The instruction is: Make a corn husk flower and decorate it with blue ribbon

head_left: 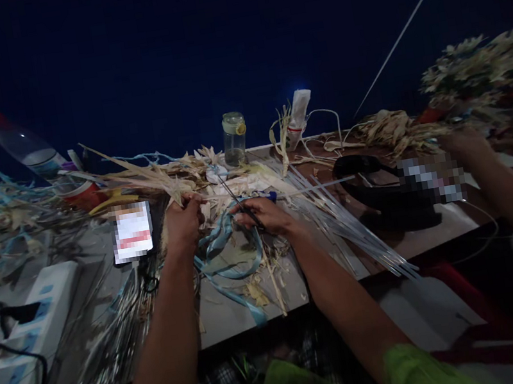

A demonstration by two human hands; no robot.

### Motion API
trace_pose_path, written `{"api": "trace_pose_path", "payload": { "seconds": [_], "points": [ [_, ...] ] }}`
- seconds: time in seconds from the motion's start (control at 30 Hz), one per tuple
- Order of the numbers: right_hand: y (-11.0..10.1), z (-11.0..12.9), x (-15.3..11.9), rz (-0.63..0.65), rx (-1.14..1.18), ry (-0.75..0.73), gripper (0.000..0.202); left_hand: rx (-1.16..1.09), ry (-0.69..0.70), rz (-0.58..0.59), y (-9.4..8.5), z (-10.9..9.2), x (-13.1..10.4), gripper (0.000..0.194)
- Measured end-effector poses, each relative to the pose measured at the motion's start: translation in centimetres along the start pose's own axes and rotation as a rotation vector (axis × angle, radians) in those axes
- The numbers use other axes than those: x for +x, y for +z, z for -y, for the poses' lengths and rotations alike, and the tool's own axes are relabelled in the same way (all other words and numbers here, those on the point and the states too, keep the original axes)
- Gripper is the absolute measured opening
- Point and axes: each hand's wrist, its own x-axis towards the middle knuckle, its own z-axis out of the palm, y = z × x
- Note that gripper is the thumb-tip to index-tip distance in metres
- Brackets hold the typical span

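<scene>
My left hand (183, 220) is closed on pale dried husk strips (165, 184), which stick out past its fingers up and to the left. Scissors (232, 194) lie in the grip of my right hand (264, 213), their slim blades pointing up and away to the left. A light blue ribbon (232, 267) trails in loops over the table between both hands. Scraps of husk (255, 289) are scattered below it. Right of my right hand lies a bunch of clear plastic straws or rods (340, 230).
A lit phone (131, 234) and a white power strip (46, 322) are on the left. Behind stand a clear jar (234, 137) and a tilted bottle (25, 144). A black stand-like object (384, 198) sits at right. Another person's hand (469, 155) is at far right.
</scene>
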Motion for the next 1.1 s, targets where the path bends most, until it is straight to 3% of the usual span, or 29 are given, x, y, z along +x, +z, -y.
{"api": "trace_pose_path", "payload": {
  "seconds": [0.23, 0.47, 0.83, 1.1],
  "points": [
    [-0.8, -0.7, 0.1, 0.062, -0.124, -0.031, 0.040, 0.011, 0.074, 0.000, -0.1, 0.4, 0.4, 0.014],
    [-1.1, -0.4, -0.2, 0.118, -0.104, 0.001, 0.040, 0.133, 0.158, 0.012, -0.2, 0.3, 0.2, 0.011],
    [-1.0, 0.7, -0.7, 0.132, -0.039, 0.065, 0.035, 0.173, 0.160, 0.070, -0.5, 0.6, 0.2, 0.012],
    [-1.0, 0.7, -0.7, 0.136, -0.090, 0.017, 0.036, 0.136, 0.118, 0.066, -0.3, 0.5, 0.1, 0.012]
  ]
}}
